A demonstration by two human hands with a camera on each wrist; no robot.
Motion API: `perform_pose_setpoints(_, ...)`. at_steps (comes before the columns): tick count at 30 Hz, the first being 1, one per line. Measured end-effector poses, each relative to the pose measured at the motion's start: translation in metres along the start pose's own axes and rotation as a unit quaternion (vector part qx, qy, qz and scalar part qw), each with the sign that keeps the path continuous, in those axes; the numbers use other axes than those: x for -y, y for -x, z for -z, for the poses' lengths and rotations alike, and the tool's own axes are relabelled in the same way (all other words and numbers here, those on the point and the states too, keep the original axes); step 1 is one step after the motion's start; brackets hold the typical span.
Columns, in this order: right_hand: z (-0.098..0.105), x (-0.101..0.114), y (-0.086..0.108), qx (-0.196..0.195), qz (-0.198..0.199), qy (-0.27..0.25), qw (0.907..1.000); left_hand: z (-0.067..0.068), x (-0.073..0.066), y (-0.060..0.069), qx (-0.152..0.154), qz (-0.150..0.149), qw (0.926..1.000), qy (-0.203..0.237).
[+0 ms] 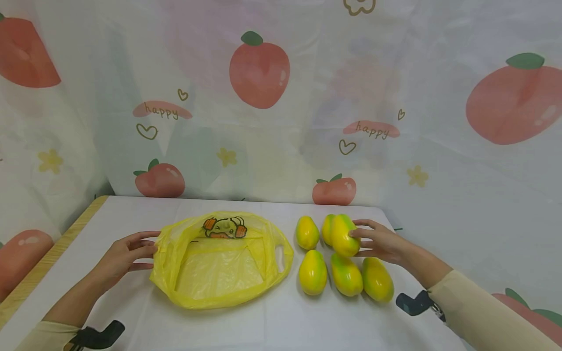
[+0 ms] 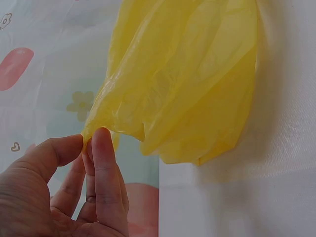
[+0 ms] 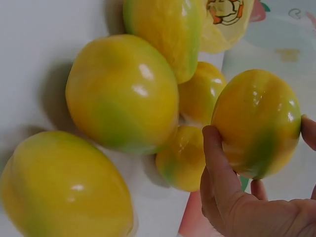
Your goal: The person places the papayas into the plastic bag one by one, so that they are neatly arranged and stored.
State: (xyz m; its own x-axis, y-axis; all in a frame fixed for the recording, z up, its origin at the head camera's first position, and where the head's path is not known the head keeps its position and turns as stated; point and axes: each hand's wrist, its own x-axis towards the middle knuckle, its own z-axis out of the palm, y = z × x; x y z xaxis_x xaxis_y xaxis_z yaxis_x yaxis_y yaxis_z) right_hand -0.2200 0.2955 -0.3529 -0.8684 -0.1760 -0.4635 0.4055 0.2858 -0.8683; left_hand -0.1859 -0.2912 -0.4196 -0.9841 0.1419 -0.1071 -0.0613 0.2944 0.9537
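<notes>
A yellow plastic bag [image 1: 219,273] lies with its mouth spread on the white-covered table. My left hand [image 1: 125,256] pinches the bag's left rim; in the left wrist view, thumb and fingertips of the hand [image 2: 94,182] meet on the yellow film [image 2: 182,84]. To the right of the bag, my right hand [image 1: 379,241] holds a yellow-green fruit [image 1: 346,235] between thumb and fingers. The right wrist view shows that fruit [image 3: 256,123] in the hand [image 3: 256,207], apart from the fruits beside it.
Several other yellow-green fruits stay on the table [image 1: 281,331]: one [image 1: 307,233] at the back left, one [image 1: 313,273] in front of it, one [image 1: 378,280] at the right. A printed fabric backdrop [image 1: 281,146] hangs behind the table.
</notes>
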Motion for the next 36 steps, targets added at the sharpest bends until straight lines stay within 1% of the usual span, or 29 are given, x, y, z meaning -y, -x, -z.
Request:
perform_pose_setpoints(11,-0.013,0.007,0.000,0.020,-0.007,-0.034,0.9992,0.000,0.001,0.000,-0.004,0.005,1.0000,-0.002)
perform_pose_setpoints(20,-0.030,0.011,0.004,0.023,-0.017,-0.033,0.9990,0.000,0.002,-0.002,-0.009,0.017,0.9998,0.002)
perform_pose_setpoints(24,-0.039,0.012,0.008,0.020,-0.024,-0.032,0.9990,-0.001,0.002,-0.003,-0.006,0.015,0.9999,-0.001)
perform_pose_setpoints(28,-0.046,0.012,0.010,0.027,-0.024,-0.025,0.9990,-0.001,0.000,-0.003,-0.006,0.013,0.9999,-0.003)
perform_pose_setpoints(36,-0.057,0.016,0.010,0.041,-0.032,-0.038,0.9979,-0.001,-0.001,-0.003,-0.009,0.020,0.9998,-0.002)
